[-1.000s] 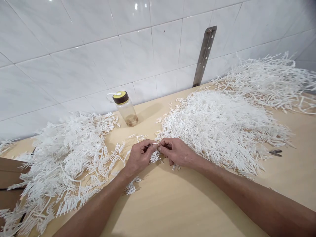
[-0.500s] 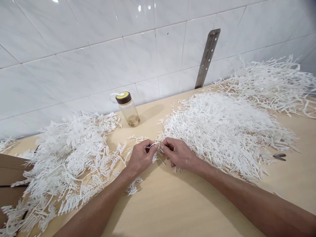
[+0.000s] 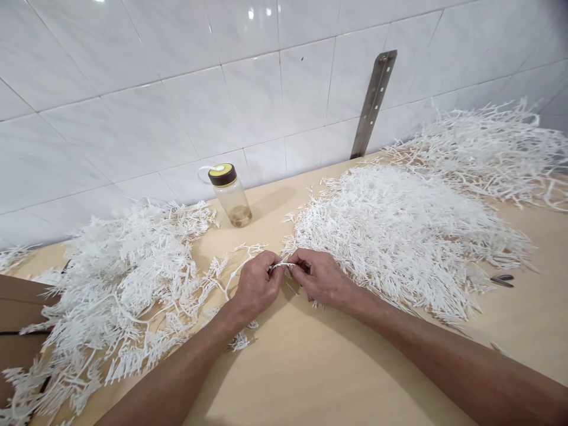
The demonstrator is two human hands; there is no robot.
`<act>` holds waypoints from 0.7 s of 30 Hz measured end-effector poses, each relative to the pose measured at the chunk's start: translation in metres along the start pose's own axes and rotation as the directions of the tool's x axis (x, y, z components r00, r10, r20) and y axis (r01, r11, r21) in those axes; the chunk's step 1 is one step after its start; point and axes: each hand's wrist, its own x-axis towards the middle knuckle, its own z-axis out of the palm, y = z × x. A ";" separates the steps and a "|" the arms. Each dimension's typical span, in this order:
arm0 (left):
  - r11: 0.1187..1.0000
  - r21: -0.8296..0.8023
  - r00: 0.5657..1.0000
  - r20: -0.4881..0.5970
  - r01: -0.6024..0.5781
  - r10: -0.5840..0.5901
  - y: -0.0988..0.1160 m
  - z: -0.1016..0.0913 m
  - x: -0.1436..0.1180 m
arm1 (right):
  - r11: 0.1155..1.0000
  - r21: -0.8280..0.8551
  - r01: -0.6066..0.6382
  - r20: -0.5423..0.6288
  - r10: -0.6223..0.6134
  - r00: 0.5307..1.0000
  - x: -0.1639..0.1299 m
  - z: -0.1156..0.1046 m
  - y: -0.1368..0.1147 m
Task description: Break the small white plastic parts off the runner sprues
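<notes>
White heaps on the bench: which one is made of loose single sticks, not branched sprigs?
The middle heap, right beside the right hand. It is dense, short straight pieces; the left heap and far right heap show branching stems.

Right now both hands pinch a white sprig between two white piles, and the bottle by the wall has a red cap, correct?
Not quite: the head view shows the bottle has a brown and yellow cap. The rest holds: left hand and right hand pinch a white sprig between the two piles.
</notes>
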 end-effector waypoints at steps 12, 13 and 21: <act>0.978 -0.005 0.974 -0.084 -0.211 0.210 0.005 -0.005 0.000 | 0.963 0.115 -0.245 0.027 0.244 0.970 0.007 0.003 -0.001; 0.989 -0.054 0.988 -0.080 -0.134 0.130 0.004 -0.005 0.001 | 0.959 0.142 -0.244 0.030 0.242 0.970 0.006 0.003 -0.001; 0.930 -0.303 0.976 0.000 0.209 -0.219 -0.009 -0.002 0.008 | 0.926 0.268 -0.265 0.036 0.265 0.964 0.004 -0.001 -0.007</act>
